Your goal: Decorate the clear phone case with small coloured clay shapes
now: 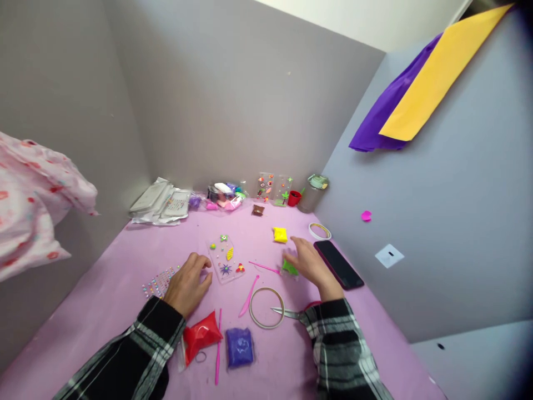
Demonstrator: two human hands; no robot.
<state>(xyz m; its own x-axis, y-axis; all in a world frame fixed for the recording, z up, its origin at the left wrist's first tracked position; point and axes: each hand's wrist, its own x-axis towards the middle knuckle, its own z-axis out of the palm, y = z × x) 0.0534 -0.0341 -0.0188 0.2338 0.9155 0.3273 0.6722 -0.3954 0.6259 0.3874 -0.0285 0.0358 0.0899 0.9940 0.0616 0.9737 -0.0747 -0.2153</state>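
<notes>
My left hand [188,283] rests at the left edge of a clear phone case [220,256] decorated with clay shapes, its fingers bent and apart with nothing visible in them. A sheet of coloured gems [158,282] lies partly behind that hand. On the right, my right hand [306,259] is over a green clay packet [290,268], fingers spread; whether the fingertips touch the packet is unclear. Just beyond it lies a yellow clay packet [280,235]. Pink modelling tools [250,296] lie between the hands.
Nearer me are a red packet [202,336], a blue packet [240,347], a tape ring [267,326] and scissors [287,313]. A phone [338,264] lies at the right. Along the back wall stand a jar [312,194], a red cup [294,198] and bagged clay [227,196].
</notes>
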